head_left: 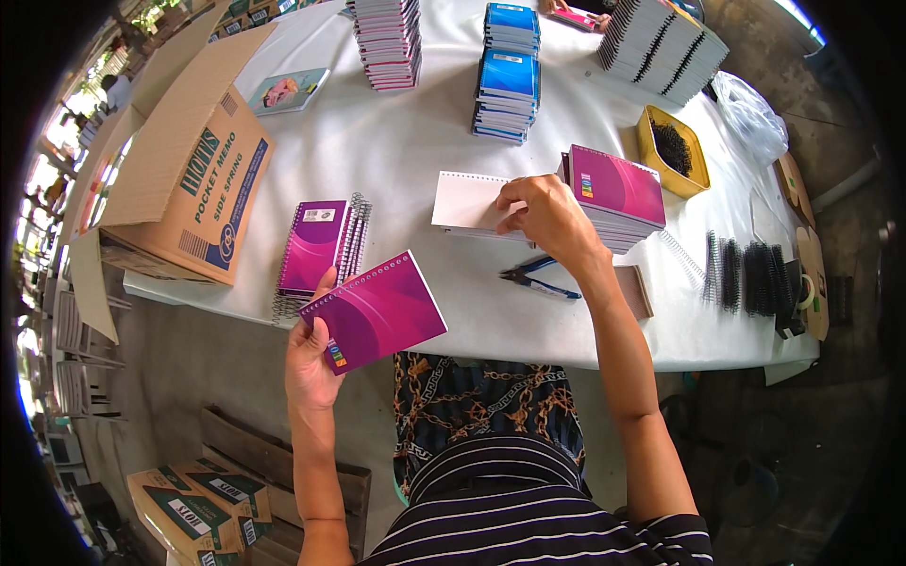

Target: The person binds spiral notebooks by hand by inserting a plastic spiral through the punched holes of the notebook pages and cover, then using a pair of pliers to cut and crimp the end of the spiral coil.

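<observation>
My left hand (314, 354) grips a purple notebook (387, 307) by its left side, thumb on the cover. Small holes run along the notebook's upper edge, and no wire shows in them. My right hand (547, 215) is over a stack of white punched sheets (462, 200), fingers bent down onto the top sheet; whether they pinch anything is hard to see. Behind the held notebook lies a pile of wire-bound purple notebooks (313, 241). Blue-handled pliers (540, 276) rest on the table below the white stack, near my right forearm.
A purple-covered stack (618, 189) stands right of my right hand, beside a yellow tray (698, 170) of black coils. Black wire spirals (755, 278) lie at the table's right. An open carton (203, 179) occupies the left. Blue notebooks (507, 90) stand farther back; another person's hands (599, 21) show beyond.
</observation>
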{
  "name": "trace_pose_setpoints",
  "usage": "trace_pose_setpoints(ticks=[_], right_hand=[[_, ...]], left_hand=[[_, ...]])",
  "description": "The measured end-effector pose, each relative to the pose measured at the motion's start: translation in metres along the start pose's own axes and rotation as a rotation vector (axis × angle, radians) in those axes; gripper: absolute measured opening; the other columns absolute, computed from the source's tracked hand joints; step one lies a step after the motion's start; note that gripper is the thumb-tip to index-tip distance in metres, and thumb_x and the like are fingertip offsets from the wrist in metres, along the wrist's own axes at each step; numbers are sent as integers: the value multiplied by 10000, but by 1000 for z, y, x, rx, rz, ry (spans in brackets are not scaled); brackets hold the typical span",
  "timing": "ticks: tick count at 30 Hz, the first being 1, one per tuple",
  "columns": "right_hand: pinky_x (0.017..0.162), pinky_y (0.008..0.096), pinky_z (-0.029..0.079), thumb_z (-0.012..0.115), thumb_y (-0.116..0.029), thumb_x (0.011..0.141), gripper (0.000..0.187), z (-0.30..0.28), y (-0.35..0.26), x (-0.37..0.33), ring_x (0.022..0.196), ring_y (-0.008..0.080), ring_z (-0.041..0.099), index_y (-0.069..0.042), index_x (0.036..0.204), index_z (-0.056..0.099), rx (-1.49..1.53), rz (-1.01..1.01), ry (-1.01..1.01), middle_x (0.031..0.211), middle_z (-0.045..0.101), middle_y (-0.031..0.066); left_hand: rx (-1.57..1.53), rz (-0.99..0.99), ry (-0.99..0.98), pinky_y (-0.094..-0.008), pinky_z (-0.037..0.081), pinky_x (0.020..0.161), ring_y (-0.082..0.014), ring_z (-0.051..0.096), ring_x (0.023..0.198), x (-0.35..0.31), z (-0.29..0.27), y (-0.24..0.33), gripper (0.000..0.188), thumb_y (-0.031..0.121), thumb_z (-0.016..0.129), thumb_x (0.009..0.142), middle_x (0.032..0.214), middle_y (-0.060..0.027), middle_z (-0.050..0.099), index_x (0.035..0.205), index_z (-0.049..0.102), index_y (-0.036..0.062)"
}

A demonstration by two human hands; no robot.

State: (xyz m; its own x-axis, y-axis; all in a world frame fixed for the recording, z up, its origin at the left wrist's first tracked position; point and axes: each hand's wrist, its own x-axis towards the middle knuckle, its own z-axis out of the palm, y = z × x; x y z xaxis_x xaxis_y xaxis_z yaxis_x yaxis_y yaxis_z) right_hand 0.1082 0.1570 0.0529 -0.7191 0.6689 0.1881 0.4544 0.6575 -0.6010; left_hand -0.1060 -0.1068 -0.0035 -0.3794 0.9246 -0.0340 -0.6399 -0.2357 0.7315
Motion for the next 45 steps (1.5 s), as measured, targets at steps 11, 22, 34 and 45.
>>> trace_pose_setpoints(ticks=[11,22,34,45], right_hand=[[787,431,536,620,76,744,117,4,5,-3,834,378,670,52,836,689,-86,-162,33,847,688,194],[890,433,526,717,-125,794,185,16,6,-5,1026,355,644,25,897,684,-312,-476,178,1056,680,192],[713,427,535,741,-139,761,111,53,-21,26,921,271,657,-85,858,742,-302,-334,91,921,687,57],[683,426,517,724,-169,808,87,30,-22,42,757,313,663,-105,844,772,-180,-197,-52,822,701,74]], left_hand=[[-33,-11,8,-415,433,1100,-261,547,1279,-3,3,-3,700,213,698,907,1429,-218,507,1474,372,-35],[-27,-8,5,-417,441,1092,-267,549,1275,-3,7,-4,693,203,706,902,1421,-223,512,1462,385,-48],[-22,-3,2,-420,431,1098,-275,537,1289,-8,5,-1,690,203,691,914,1445,-228,486,1470,370,-50],[-47,-11,6,-397,443,1091,-251,545,1272,-4,6,-7,654,210,697,909,1403,-179,528,1448,413,-29]])
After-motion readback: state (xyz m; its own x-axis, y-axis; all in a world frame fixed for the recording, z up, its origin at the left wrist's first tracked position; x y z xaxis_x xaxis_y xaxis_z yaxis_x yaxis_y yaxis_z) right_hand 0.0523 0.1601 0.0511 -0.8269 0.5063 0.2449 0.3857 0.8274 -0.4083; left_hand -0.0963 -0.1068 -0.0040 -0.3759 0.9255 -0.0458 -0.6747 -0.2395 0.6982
